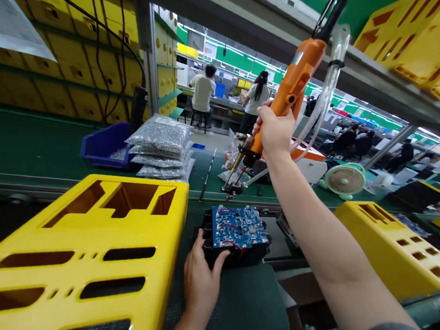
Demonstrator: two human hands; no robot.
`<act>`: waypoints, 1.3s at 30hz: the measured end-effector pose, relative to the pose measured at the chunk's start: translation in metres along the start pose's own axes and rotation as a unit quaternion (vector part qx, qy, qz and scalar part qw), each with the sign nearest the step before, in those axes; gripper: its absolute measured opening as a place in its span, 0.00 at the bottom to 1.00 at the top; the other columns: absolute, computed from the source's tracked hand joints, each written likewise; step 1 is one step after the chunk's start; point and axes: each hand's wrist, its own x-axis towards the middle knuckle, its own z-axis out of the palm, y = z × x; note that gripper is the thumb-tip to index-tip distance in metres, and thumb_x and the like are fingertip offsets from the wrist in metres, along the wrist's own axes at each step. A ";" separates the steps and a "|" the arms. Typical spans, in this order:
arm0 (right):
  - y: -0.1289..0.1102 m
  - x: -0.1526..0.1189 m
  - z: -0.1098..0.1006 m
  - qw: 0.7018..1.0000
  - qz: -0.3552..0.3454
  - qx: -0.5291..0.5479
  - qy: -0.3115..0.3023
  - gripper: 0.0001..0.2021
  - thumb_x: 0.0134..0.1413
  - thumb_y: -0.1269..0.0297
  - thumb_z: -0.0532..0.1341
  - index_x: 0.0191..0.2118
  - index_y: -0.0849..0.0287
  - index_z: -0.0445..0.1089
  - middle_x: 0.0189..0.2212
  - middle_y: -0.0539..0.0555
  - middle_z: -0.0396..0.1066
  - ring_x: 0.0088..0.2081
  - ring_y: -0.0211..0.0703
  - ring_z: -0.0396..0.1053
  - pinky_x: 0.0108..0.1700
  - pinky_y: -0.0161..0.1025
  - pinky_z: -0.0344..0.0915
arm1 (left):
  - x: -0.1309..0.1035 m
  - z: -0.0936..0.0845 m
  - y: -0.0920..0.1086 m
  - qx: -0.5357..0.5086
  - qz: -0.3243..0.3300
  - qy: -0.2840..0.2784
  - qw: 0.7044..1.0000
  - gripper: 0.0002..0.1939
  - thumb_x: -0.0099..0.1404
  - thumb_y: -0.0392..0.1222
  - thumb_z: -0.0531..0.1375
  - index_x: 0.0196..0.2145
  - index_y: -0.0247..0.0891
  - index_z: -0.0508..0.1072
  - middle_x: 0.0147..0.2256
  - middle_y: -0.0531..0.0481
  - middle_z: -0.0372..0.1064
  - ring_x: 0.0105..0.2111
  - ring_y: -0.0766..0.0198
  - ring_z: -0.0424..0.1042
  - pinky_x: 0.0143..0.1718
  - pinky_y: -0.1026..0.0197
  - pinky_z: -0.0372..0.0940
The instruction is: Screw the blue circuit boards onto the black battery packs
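Note:
My right hand (277, 131) is wrapped round an orange electric screwdriver (294, 79). Its tip points down, above and behind a blue circuit board (238, 225) and apart from it. That board carries small components and short red wires, and sits on a black housing (236, 257). My left hand (202, 279) grips the near left corner of the housing, with the thumb along the front and the fingers at the left side. Left of this hand lies a large yellow plastic casing (124, 239) with slots.
Behind the work are stacked bags of screws (161, 141), a blue bin (106, 147) and a thin rod (208, 174). A small fan (345, 179) and another yellow casing (383, 252) stand to the right. A shelf crosses overhead. People are at benches farther back.

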 end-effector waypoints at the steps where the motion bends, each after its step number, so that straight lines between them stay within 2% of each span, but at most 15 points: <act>1: 0.001 -0.002 0.002 1.000 -0.001 0.004 -0.003 0.08 0.47 0.72 0.57 0.33 0.55 0.57 0.14 0.39 0.55 0.13 0.28 0.55 0.17 0.30 0.55 | 0.000 0.000 0.000 0.000 0.001 0.000 1.000 0.38 0.60 0.56 0.57 0.61 0.33 0.52 0.57 0.35 0.59 0.54 0.49 0.63 0.53 0.46 0.61; 8: 0.020 -0.029 0.014 0.999 0.011 0.039 -0.033 0.09 0.47 0.69 0.58 0.34 0.55 0.58 0.15 0.39 0.57 0.14 0.29 0.57 0.17 0.29 0.57 | 0.001 -0.001 0.002 -0.007 -0.012 -0.010 1.000 0.38 0.60 0.57 0.57 0.61 0.33 0.52 0.57 0.35 0.59 0.55 0.48 0.63 0.53 0.46 0.61; 19: 0.031 -0.046 0.021 0.997 0.052 0.016 -0.045 0.09 0.47 0.68 0.58 0.35 0.54 0.57 0.16 0.41 0.56 0.15 0.31 0.58 0.17 0.31 0.58 | 0.000 -0.001 0.003 -0.012 -0.008 -0.005 1.000 0.38 0.60 0.56 0.58 0.61 0.34 0.52 0.58 0.35 0.58 0.55 0.49 0.62 0.53 0.47 0.60; 33: 0.038 -0.046 0.032 0.996 0.051 -0.019 -0.069 0.09 0.48 0.67 0.60 0.33 0.54 0.56 0.18 0.42 0.57 0.16 0.30 0.56 0.18 0.32 0.57 | -0.001 0.002 0.005 -0.021 0.010 -0.007 1.000 0.37 0.60 0.55 0.58 0.61 0.34 0.52 0.58 0.34 0.57 0.56 0.49 0.61 0.54 0.47 0.60; 39: 0.041 -0.038 0.018 0.997 0.024 -0.071 -0.035 0.10 0.49 0.63 0.60 0.37 0.54 0.60 0.21 0.45 0.61 0.22 0.35 0.63 0.27 0.37 0.64 | -0.002 0.004 0.003 -0.036 -0.021 -0.039 0.998 0.39 0.59 0.55 0.58 0.63 0.38 0.49 0.58 0.37 0.58 0.55 0.49 0.63 0.53 0.47 0.60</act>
